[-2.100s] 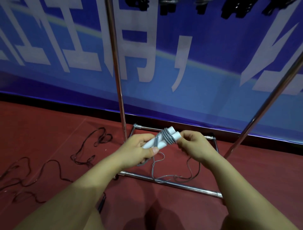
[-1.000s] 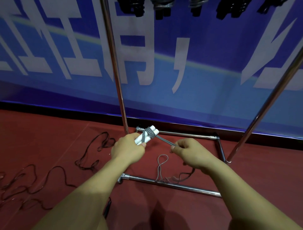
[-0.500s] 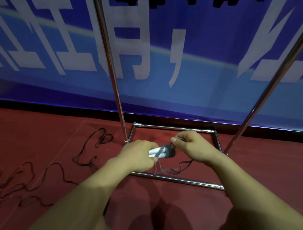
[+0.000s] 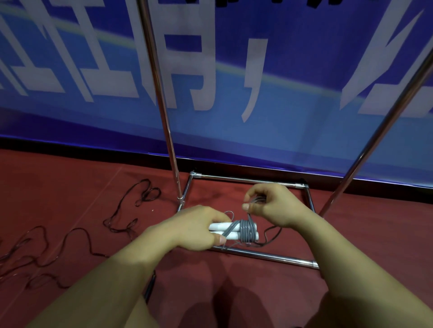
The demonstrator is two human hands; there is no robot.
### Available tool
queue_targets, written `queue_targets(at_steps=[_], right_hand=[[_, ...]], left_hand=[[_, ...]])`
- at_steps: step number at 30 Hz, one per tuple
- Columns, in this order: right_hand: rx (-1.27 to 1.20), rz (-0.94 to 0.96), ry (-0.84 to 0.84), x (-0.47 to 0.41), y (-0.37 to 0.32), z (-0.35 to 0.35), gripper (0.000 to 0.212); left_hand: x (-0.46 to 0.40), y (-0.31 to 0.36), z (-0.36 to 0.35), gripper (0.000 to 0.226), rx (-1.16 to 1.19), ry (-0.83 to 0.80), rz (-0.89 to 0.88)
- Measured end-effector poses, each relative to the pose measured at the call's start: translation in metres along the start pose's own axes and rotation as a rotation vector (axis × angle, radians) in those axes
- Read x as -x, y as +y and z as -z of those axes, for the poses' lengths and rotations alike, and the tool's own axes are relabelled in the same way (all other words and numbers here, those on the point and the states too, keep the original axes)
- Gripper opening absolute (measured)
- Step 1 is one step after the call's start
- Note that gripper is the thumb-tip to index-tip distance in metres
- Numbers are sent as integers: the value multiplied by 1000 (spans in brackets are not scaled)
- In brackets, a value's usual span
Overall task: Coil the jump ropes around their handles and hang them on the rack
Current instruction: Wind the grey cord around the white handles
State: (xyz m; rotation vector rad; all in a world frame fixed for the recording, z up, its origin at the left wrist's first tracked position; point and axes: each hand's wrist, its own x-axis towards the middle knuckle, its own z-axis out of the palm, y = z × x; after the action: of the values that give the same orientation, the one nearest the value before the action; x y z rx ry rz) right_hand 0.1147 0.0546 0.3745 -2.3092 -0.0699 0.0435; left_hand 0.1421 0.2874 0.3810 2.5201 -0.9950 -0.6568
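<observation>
My left hand (image 4: 196, 228) grips two white jump-rope handles (image 4: 220, 230) held side by side, pointing right. Grey rope (image 4: 247, 231) is wound in several tight turns around their right ends. My right hand (image 4: 273, 206) is just above and to the right, pinching the free grey rope between thumb and fingers; the rope runs down from it to the coil. A short loose tail hangs below toward the floor. The metal rack's left upright (image 4: 161, 103) and right upright (image 4: 375, 138) rise in front of me, with the base frame (image 4: 264, 254) under my hands.
Dark jump ropes (image 4: 126, 222) lie tangled on the red floor at the left. A dark handle (image 4: 150, 285) shows by my left forearm. Black items hang from the rack at the top edge (image 4: 234, 1). A blue banner (image 4: 293, 70) covers the wall behind.
More grey turns have built up on the handles and the loose rope on the floor has shortened. My right hand has lifted above the coil after passing round it.
</observation>
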Motion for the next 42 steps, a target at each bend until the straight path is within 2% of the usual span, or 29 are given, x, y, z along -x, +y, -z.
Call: queue_targets(at_steps=[7, 17, 22, 25, 29, 31, 34, 39, 42], right_hand=[[-129, 32, -120, 4, 1, 6, 15], [-459, -84, -98, 3, -5, 6, 20], [-602, -136, -11, -2, -9, -3, 29], [-571, -144, -44, -4, -12, -7, 11], [-600, -192, 48, -5, -19, -20, 32], [-583, -225, 35, -4, -21, -27, 34], [-593, -263, 0, -5, -21, -35, 34], [-629, -395, -22, -8, -27, -36, 41], [-715, -412, -25, -11, -29, -33, 34]], left_hand=[[3, 1, 3, 10, 264, -108, -72], [6, 2, 7, 18, 709, -163, -104], [4, -1, 9, 8, 833, -50, -131], [1, 1, 7, 21, 922, 29, -143], [-4, 1, 7, 10, 1035, 148, -115], [-6, 0, 6, 8, 1020, 183, -86], [-8, -3, 5, 17, 998, 242, -39], [-15, -5, 6, 12, 1015, 328, 32], [-19, -9, 9, 12, 1039, 405, 77]])
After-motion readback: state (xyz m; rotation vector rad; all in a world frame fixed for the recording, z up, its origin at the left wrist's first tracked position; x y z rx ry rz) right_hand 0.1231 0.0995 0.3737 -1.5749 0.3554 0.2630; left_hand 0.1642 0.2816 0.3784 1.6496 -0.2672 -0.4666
